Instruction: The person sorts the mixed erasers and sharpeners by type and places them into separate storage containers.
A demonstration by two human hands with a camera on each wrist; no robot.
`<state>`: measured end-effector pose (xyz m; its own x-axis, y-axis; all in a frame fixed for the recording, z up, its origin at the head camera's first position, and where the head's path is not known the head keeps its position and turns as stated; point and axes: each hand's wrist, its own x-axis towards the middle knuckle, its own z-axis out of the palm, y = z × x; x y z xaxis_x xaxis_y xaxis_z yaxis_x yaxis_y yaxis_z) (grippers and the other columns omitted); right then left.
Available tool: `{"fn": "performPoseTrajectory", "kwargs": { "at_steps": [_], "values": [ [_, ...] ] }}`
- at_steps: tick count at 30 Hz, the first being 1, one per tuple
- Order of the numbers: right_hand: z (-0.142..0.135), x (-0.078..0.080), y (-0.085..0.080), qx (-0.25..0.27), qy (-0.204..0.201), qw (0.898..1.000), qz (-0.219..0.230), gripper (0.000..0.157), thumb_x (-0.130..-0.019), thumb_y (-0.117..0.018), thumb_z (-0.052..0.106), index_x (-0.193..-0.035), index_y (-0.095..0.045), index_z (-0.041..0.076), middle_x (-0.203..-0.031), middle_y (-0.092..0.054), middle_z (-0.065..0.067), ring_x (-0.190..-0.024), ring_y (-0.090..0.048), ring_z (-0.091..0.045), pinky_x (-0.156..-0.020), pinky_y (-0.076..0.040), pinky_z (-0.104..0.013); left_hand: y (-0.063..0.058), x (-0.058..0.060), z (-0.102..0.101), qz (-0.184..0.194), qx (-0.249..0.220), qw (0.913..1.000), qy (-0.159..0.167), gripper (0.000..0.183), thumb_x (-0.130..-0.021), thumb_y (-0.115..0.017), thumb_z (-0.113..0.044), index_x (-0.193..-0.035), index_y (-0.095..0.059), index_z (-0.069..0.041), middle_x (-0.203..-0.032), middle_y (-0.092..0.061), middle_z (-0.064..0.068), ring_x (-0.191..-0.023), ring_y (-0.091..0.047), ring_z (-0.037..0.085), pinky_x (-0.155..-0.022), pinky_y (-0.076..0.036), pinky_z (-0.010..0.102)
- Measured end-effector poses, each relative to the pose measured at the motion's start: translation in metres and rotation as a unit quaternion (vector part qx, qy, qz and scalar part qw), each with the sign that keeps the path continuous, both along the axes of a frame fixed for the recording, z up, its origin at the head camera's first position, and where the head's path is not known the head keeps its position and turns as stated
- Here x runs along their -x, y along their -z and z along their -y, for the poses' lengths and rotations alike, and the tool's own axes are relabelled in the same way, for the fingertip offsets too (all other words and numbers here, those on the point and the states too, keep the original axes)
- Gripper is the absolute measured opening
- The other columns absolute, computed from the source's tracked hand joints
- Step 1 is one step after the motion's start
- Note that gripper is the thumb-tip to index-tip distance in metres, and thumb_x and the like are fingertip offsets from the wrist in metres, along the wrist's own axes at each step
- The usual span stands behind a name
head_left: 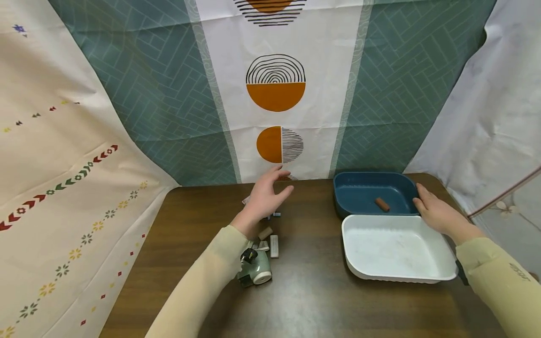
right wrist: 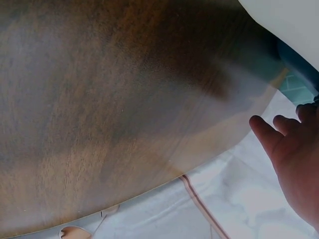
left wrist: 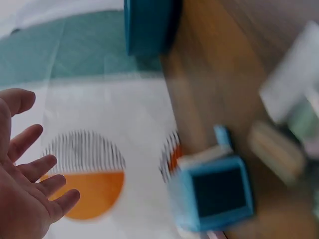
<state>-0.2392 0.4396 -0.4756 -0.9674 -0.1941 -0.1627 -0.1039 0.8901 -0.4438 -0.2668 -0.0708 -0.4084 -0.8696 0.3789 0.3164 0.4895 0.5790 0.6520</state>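
My left hand (head_left: 266, 192) hovers over the table's far middle, fingers spread and nothing in them. Below it lie small items, partly covered by hand and sleeve: a tan block (head_left: 265, 233), a pale bar (head_left: 274, 246) and a small blue piece (head_left: 276, 214). A light-blue box-like thing with a dark face (left wrist: 222, 191) shows blurred in the left wrist view. At the right, my right hand (head_left: 439, 216) holds the right rim of a dark blue dish (head_left: 355, 192), thumb over the edge. A brown cylinder-like block (head_left: 382, 204) lies inside that dish.
A white dish (head_left: 397, 246) stands in front of the blue one, touching or overlapping its near edge. A pale green cup-like thing (head_left: 258, 270) lies on its side near my left sleeve. Patterned cloths (head_left: 169, 94) hang behind and beside the brown wooden table (head_left: 313, 295).
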Motion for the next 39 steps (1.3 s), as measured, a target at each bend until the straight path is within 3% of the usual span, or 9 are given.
{"fn": "performPoseTrajectory", "kwargs": {
  "at_steps": [5, 8, 13, 18, 30, 39],
  "values": [
    [-0.001, 0.0, -0.002, -0.002, 0.001, 1.0, -0.006, 0.072, -0.119, -0.021, 0.034, -0.161, 0.01, -0.017, -0.165, 0.0, -0.047, -0.151, -0.008, -0.067, -0.12, -0.012, -0.075, 0.014, -0.004, 0.042, 0.021, -0.011, 0.9988, -0.042, 0.046, -0.104, -0.072, -0.027, -0.146, -0.064, -0.008, -0.169, -0.041, 0.01, -0.158, -0.034, 0.031, -0.121, -0.038, 0.053],
    [-0.002, 0.0, -0.002, -0.006, 0.004, 1.0, -0.004, 0.072, -0.119, -0.022, 0.032, -0.16, 0.01, -0.017, -0.165, 0.001, -0.047, -0.151, -0.007, -0.066, -0.121, -0.012, -0.074, 0.021, -0.006, 0.063, 0.029, -0.006, 0.9976, -0.062, 0.046, -0.104, -0.072, -0.027, -0.145, -0.064, -0.008, -0.169, -0.041, 0.01, -0.157, -0.034, 0.032, -0.119, -0.041, 0.055],
    [-0.006, -0.002, 0.001, -0.003, 0.007, 1.0, 0.001, 0.072, -0.119, -0.022, 0.033, -0.161, 0.011, -0.016, -0.165, 0.003, -0.046, -0.151, -0.006, -0.066, -0.121, -0.011, -0.075, 0.032, -0.005, 0.093, 0.023, 0.009, 0.9952, -0.095, 0.046, -0.104, -0.072, -0.028, -0.144, -0.065, -0.007, -0.167, -0.043, 0.013, -0.156, -0.035, 0.035, -0.123, -0.032, 0.058],
    [-0.007, -0.004, 0.001, -0.002, 0.007, 1.0, 0.008, 0.072, -0.119, -0.021, 0.033, -0.16, 0.012, -0.016, -0.165, 0.004, -0.047, -0.151, -0.005, -0.067, -0.12, -0.011, -0.075, 0.043, -0.003, 0.115, 0.027, 0.025, 0.9927, -0.115, 0.046, -0.104, -0.071, -0.026, -0.144, -0.064, -0.004, -0.167, -0.043, 0.016, -0.157, -0.034, 0.037, -0.124, -0.03, 0.06],
    [-0.006, -0.001, 0.003, -0.007, 0.001, 1.0, 0.003, 0.072, -0.119, -0.022, 0.034, -0.162, 0.009, -0.015, -0.166, 0.002, -0.046, -0.152, -0.004, -0.066, -0.12, -0.01, -0.075, 0.067, -0.004, 0.138, 0.052, 0.069, 0.9864, -0.14, 0.047, -0.104, -0.07, -0.025, -0.143, -0.064, 0.0, -0.165, -0.043, 0.023, -0.158, -0.03, 0.042, -0.126, -0.026, 0.06],
    [-0.001, 0.001, 0.0, -0.024, -0.002, 1.0, 0.007, 0.073, -0.119, -0.022, 0.036, -0.163, 0.01, -0.012, -0.168, 0.004, -0.042, -0.152, 0.002, -0.066, -0.119, -0.009, -0.077, 0.077, 0.009, 0.143, 0.059, 0.106, 0.9803, -0.156, 0.046, -0.104, -0.069, -0.027, -0.141, -0.065, -0.001, -0.163, -0.045, 0.024, -0.157, -0.031, 0.044, -0.126, -0.025, 0.059]
  ]
}}
